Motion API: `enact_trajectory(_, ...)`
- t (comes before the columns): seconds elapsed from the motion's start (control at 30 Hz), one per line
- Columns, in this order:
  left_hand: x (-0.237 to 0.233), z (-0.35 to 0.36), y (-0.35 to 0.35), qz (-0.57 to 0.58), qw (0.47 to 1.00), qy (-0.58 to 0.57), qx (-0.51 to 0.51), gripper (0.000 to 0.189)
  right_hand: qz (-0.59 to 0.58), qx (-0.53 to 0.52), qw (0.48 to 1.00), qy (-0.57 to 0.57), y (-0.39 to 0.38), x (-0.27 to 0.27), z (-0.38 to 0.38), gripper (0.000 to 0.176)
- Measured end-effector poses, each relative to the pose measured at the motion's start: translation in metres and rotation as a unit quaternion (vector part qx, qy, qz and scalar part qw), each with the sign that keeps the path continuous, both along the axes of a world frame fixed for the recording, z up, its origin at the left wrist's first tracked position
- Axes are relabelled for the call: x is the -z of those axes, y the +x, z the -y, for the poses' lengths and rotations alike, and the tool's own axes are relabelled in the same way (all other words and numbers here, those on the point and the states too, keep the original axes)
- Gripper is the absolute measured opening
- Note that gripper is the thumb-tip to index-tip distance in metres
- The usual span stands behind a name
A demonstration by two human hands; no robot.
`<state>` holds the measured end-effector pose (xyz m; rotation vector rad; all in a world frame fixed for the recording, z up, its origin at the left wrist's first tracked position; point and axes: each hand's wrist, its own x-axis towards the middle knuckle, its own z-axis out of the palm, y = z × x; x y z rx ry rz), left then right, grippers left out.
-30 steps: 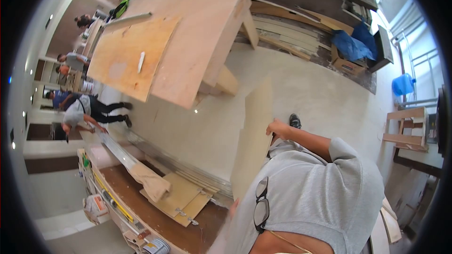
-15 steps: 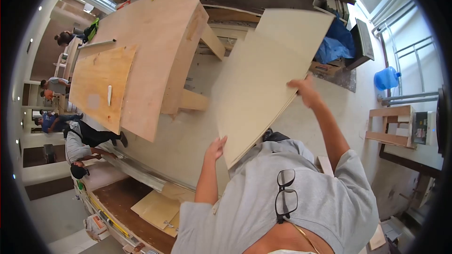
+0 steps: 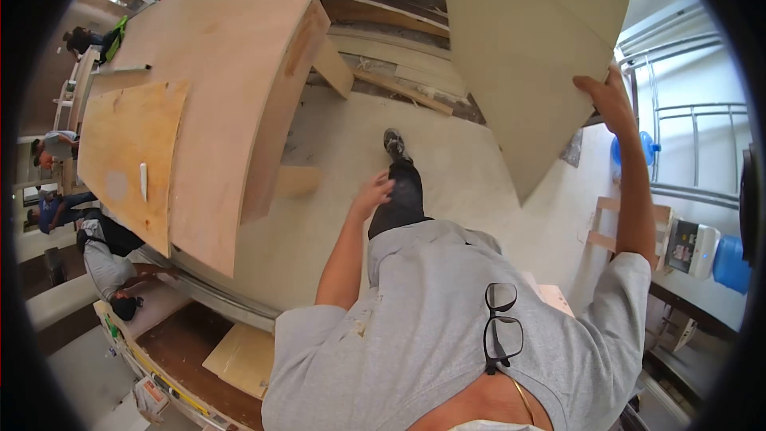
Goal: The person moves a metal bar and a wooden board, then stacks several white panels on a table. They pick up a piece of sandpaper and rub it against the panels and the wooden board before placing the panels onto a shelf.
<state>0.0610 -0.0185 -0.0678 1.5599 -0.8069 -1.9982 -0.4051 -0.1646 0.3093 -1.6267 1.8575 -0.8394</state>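
A large cream board [image 3: 535,56] stands tilted at the upper right, one corner pointing down toward the floor. My right hand [image 3: 610,104] holds its right edge, with the thumb on the near face and the other fingers partly hidden behind. My left hand [image 3: 373,194] is off the board, over my dark trouser leg, its fingers apart and nothing in them. To the left stands a pinkish wooden table [image 3: 231,56], on which lie a smaller yellowish plywood sheet [image 3: 136,144] and a white-handled tool [image 3: 144,181].
People work at the far left; one in a grey shirt [image 3: 104,259] leans over a brown-topped bench [image 3: 187,343]. Wood strips [image 3: 407,92] lie beyond my foot. A wooden frame [image 3: 630,223], blue water bottles [image 3: 730,263] and metal railing [image 3: 694,120] are at right.
The cream board has swung up and to the right, with my right hand still on its edge. My left hand has come off it. My leg and shoe now show on the floor.
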Motion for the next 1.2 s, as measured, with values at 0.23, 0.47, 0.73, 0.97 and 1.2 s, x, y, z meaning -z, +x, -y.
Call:
enact_trajectory(0.23,0.096,-0.048,0.153,0.165,0.937,0.206,-0.227,0.050,-0.105,0.017,0.987,0.118,0.012,-0.054,0.113,0.047)
enact_trajectory(0.47,0.052,0.015,0.154,0.110,0.938,0.254,-0.209,0.052,-0.153,0.035,0.965,0.209,-0.012,-0.057,0.203,0.053)
enact_trajectory(0.73,0.031,0.194,0.123,0.075,0.984,0.098,-0.129,0.047,-0.209,0.063,0.958,0.185,-0.002,-0.066,0.255,0.061)
enact_trajectory(0.97,0.000,0.277,0.124,0.079,0.984,-0.040,-0.155,0.047,-0.276,0.044,0.958,0.069,-0.005,-0.094,0.339,0.068)
enact_trajectory(1.2,-0.027,0.311,0.110,0.099,0.976,-0.063,-0.182,0.048,-0.232,-0.004,0.973,0.000,0.034,-0.097,0.454,0.067)
